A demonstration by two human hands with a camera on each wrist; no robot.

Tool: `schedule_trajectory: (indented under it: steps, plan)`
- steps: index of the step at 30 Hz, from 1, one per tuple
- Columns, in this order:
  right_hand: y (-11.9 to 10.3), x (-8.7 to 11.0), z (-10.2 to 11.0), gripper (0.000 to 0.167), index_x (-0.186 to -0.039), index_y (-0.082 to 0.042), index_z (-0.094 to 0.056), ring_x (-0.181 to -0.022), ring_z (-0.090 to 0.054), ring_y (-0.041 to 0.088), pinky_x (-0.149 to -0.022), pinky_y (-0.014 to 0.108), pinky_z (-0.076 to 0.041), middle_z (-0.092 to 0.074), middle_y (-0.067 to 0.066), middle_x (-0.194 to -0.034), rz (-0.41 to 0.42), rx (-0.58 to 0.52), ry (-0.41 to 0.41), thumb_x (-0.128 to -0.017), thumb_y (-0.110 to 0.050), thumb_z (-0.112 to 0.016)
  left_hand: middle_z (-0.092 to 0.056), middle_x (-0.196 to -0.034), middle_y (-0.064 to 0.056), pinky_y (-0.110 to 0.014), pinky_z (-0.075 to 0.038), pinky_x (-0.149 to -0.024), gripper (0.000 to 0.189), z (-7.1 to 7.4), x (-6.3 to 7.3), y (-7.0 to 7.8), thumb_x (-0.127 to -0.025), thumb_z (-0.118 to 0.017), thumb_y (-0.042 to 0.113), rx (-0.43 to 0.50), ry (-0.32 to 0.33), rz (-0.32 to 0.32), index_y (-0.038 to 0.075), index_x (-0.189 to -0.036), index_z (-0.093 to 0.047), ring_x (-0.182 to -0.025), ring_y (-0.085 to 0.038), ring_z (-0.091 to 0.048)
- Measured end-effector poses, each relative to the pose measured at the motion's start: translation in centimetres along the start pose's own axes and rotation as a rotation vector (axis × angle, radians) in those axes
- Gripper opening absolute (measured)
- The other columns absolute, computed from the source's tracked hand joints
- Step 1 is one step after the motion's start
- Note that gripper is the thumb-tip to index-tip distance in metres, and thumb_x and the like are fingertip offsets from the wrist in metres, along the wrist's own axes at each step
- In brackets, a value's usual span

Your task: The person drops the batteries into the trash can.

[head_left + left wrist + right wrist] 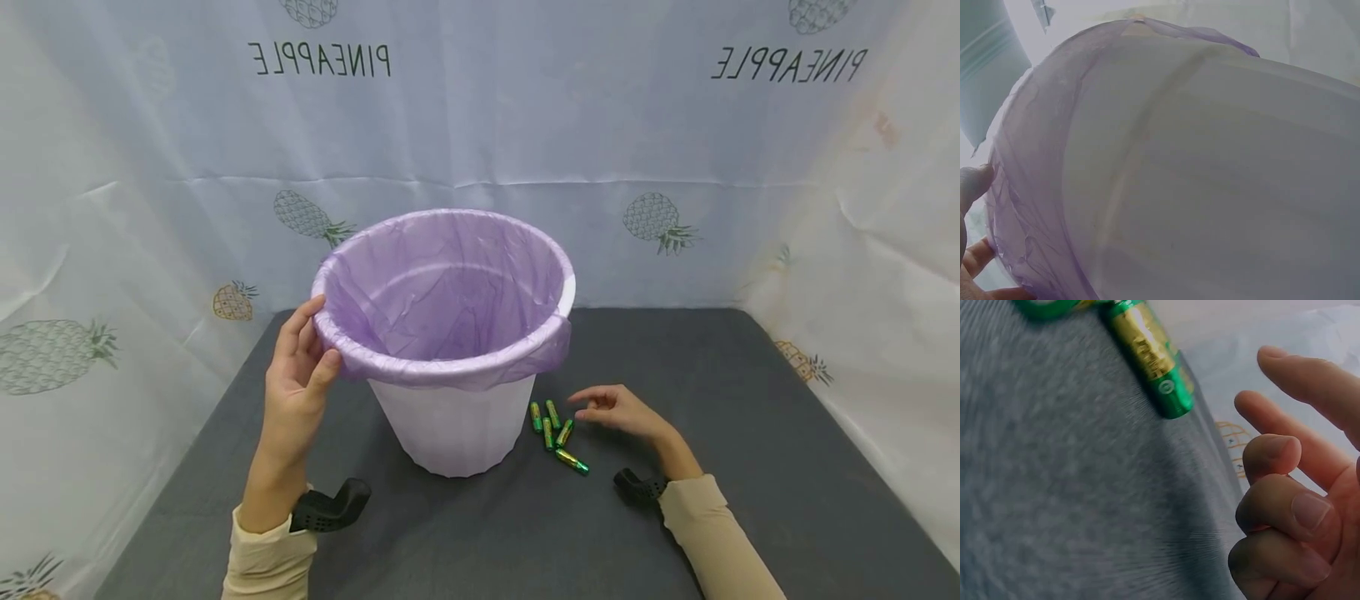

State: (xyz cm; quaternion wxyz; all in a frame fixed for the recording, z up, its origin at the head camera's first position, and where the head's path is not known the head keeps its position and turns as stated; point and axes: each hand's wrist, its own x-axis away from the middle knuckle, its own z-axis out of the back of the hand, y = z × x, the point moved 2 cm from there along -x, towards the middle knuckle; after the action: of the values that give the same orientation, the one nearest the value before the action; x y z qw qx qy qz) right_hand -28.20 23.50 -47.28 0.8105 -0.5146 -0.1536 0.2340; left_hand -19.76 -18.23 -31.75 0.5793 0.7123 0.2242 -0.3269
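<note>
A white trash can lined with a purple plastic bag stands upright on the dark table. My left hand touches the bag-covered rim at its left side, thumb and fingers spread apart. In the left wrist view, the thumb and fingertips rest against the folded-over bag. Several green and gold batteries lie loosely grouped to the right of the can. Just right of them, my right hand hovers with index finger and thumb apart, holding nothing. One battery shows clearly in the right wrist view.
The dark table extends around the can on both sides. A pale curtain printed with pineapples hangs behind the table and along its sides. Black wrist devices sit on both forearms.
</note>
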Motion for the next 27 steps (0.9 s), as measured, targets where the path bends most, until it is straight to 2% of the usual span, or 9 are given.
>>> schedule_trajectory:
  steps: [4,14,18,27]
  plan:
    - [0.4,-0.4,-0.1,0.039,-0.122,0.012,-0.058,-0.053,-0.035,-0.003,-0.049,0.019,-0.034,-0.051,-0.013,-0.069,-0.006,0.019,-0.06,-0.092,-0.013,-0.063,-0.05,-0.136,-0.004,-0.015,-0.048,-0.093,0.05,0.1,0.0,0.0,-0.096,-0.047,-0.003,-0.019,0.005,0.023,0.009,-0.144,-0.036,-0.114,-0.008,-0.053]
    - [1.0,-1.7,0.1,0.037,-0.119,0.012,-0.06,-0.053,-0.036,-0.004,-0.052,0.016,-0.033,-0.052,-0.015,-0.067,0.008,0.076,-0.186,-0.09,-0.01,-0.064,-0.05,-0.138,-0.006,-0.016,-0.047,-0.095,0.05,0.0,-0.2,0.0,-0.096,-0.046,-0.004,-0.004,-0.015,-0.009,0.006,-0.144,-0.035,-0.116,-0.01,-0.053]
    - [1.0,-1.9,0.1,0.037,-0.119,0.011,-0.061,-0.052,-0.034,-0.004,-0.051,0.017,-0.032,-0.051,-0.014,-0.066,-0.01,0.073,-0.209,-0.089,-0.01,-0.065,-0.049,-0.138,-0.005,-0.016,-0.048,-0.095,0.05,0.2,-0.2,-0.2,-0.096,-0.047,-0.003,-0.012,-0.013,-0.001,0.007,-0.144,-0.035,-0.116,-0.01,-0.053]
    - [0.8,-2.0,0.1,0.031,-0.112,0.013,-0.064,-0.053,-0.037,-0.004,-0.052,0.017,-0.034,-0.05,-0.011,-0.065,0.01,0.077,-0.216,-0.088,-0.007,-0.065,-0.05,-0.138,-0.005,-0.016,-0.048,-0.095,0.05,0.1,-0.1,-0.1,-0.096,-0.047,-0.004,0.003,-0.006,-0.01,0.006,-0.144,-0.036,-0.117,-0.01,-0.053]
